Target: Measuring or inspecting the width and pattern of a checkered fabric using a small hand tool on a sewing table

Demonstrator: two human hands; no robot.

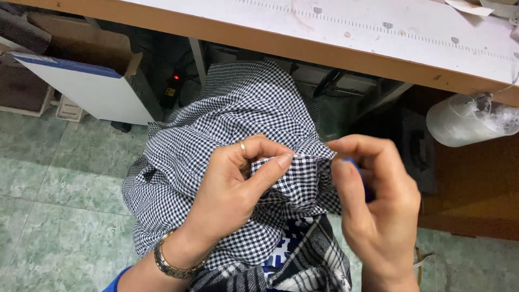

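A: What's nearest?

B: The left hand (238, 184), wearing a ring and a metal watch, pinches a fold of black-and-white checked cotton fabric (216, 124) bunched on the lap.

A: And the right hand (376, 189)?

B: Its fingers are pressed together on a small blue tool (365, 181), touching the cloth's edge.

A: Beyond?

B: A wood-edged white worktable (346, 38), and a cardboard box (81, 65) on the green tiled floor (59, 216).

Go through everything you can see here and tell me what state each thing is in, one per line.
Checked fabric: bunched, draped over the lap.
Left hand: pinching a fabric fold.
Right hand: closed on a small blue thing, mostly hidden.
Cardboard box: flap open.
Power strip: red light on.
Thread cone: on its side, loose threads.
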